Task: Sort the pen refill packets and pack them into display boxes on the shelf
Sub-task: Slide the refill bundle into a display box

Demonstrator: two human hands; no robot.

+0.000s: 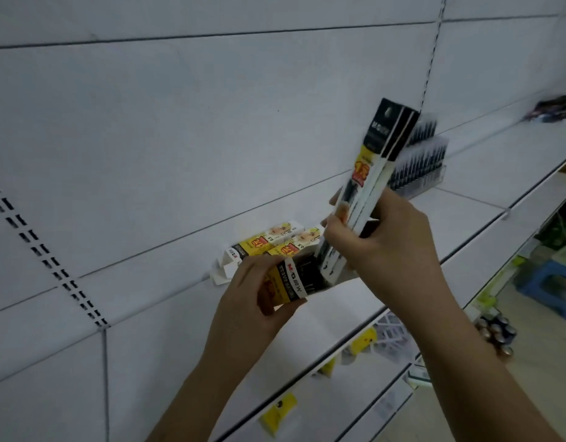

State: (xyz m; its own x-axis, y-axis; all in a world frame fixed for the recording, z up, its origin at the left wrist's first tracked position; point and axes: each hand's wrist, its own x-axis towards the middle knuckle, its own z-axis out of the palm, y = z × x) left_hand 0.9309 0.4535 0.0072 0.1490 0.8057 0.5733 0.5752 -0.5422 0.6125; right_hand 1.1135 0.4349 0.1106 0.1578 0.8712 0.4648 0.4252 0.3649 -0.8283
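Both hands (386, 240) work over white shelf (485, 173), tiled floor beyond.

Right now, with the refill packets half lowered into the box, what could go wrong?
1. The right hand holds several refill packets tilted; their lower ends may catch on the display box rim.
2. The left hand steadies that box near the shelf edge by one end only; a push could tip it off.
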